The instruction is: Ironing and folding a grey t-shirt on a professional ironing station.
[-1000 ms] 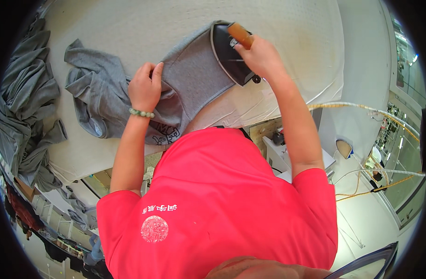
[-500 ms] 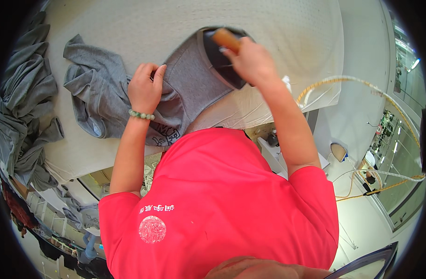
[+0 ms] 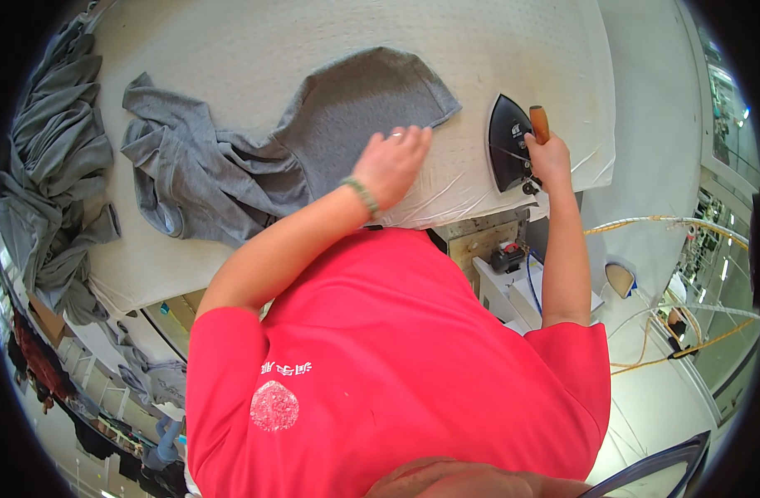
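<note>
Person in a red T-shirt [image 3: 396, 365] stands at a white padded ironing table [image 3: 255, 50], seen from above. Left hand [image 3: 394, 163] lies flat on the near edge of a grey garment [image 3: 359, 108], fingers spread & relaxed, pressing the cloth, not gripping it. A green bead bracelet [image 3: 362, 196] sits on that wrist. The flat part of the garment is spread abt mid-table; the rest of it runs off to the left in a crumpled bunch [image 3: 189, 178], still on the pad.

Right hand [image 3: 551, 156] is clenched round the orange-brown handle [image 3: 539, 124] of a black iron [image 3: 509, 141]. Iron rests on the white pad near the table's right end, just right of the garment's corner, apart from the cloth, tip pointing to the far side.

Far left, a heap of more grey clothes [image 3: 52, 158] hangs over the table edge. Below the iron, a small stand w/ a dark fitting [image 3: 506, 256] and a blue cable. Yellowish hoses [image 3: 670, 222] loop at right over the pale floor.
</note>
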`<state>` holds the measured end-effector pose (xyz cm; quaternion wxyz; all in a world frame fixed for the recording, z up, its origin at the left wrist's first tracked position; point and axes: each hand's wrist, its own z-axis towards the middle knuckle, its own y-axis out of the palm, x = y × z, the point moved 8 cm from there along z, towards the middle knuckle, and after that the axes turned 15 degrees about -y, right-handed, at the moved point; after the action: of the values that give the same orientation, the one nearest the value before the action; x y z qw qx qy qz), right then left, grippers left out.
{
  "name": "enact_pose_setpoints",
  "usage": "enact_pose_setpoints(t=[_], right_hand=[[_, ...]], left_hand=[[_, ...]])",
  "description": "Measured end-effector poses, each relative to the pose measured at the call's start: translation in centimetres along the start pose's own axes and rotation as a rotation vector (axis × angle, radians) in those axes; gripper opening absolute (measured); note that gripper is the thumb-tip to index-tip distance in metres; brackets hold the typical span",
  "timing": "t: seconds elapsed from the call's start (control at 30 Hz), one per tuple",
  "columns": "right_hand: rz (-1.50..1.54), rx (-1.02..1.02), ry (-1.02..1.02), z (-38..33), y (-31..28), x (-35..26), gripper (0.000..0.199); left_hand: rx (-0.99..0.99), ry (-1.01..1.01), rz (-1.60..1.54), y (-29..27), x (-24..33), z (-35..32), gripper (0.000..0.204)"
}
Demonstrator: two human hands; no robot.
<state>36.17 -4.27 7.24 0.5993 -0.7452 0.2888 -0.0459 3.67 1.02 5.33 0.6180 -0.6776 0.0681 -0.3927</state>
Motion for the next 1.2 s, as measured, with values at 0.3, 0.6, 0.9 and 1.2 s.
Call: enact_pose_setpoints(t=[0.3,0.6,0.9,1.2], right_hand=[[0.25,-0.102,0.035,0.8,0.5,1.0,0.034],[-0.049,-0.207,-0.621,-1.4,5.0,-14.4,0.04],[-0.124,-0.653,-1.291,-13.3,13.6,-46.4,0.05],[-0.243,-0.483,-0.893,2.8,10.6,-44.0,0.034]], left_hand=[[0.132,-0.423,-0.398,-3.5,-4.7,1.9,0.027],[0.842,-1.155,-1.91,-6.3,-16.2,-25.7,0.031],[0.957,-1.216,-1.745,-3.9,-15.0,-29.7,0.032],[1.062,-1.111,-1.822,-4.4,-14.4,-30.1,0.034]])
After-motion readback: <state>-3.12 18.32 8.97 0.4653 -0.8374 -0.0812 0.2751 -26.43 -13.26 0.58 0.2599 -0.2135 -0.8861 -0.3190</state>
